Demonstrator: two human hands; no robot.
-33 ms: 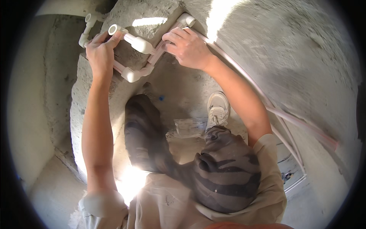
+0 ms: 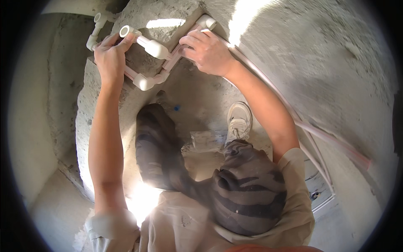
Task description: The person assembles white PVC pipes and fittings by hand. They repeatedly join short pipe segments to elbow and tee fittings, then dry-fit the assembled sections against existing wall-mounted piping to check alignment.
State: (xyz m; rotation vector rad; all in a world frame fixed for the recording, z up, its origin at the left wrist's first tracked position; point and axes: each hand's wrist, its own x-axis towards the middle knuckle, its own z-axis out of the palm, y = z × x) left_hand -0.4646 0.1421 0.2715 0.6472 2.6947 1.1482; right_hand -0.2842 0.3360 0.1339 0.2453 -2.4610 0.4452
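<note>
White plastic water pipes with a pink stripe and white fittings run along a rough concrete block. My left hand [image 2: 110, 61] is closed at the upper pipe's end, its thumb pressed against a white elbow fitting [image 2: 126, 31] whose round mouth faces up; its other fingers are partly hidden behind. A thick white coupling [image 2: 156, 49] sits farther along that pipe. Below it, a second white elbow [image 2: 143, 82] joins the lower pipe [image 2: 130, 73]. Curled over the striped pipe [image 2: 171, 63] near the wall corner, my right hand [image 2: 208, 53] hides the part under its fingers. Beyond it is another elbow [image 2: 206, 22].
A rough concrete wall [image 2: 336, 80] rises on the right, with long striped pipes [image 2: 331, 140] beside my right arm. Farther left, another white pipe piece [image 2: 91, 42] stands by the concrete block [image 2: 90, 109]. A clear plastic bag [image 2: 208, 140] lies near my shoe [image 2: 239, 119].
</note>
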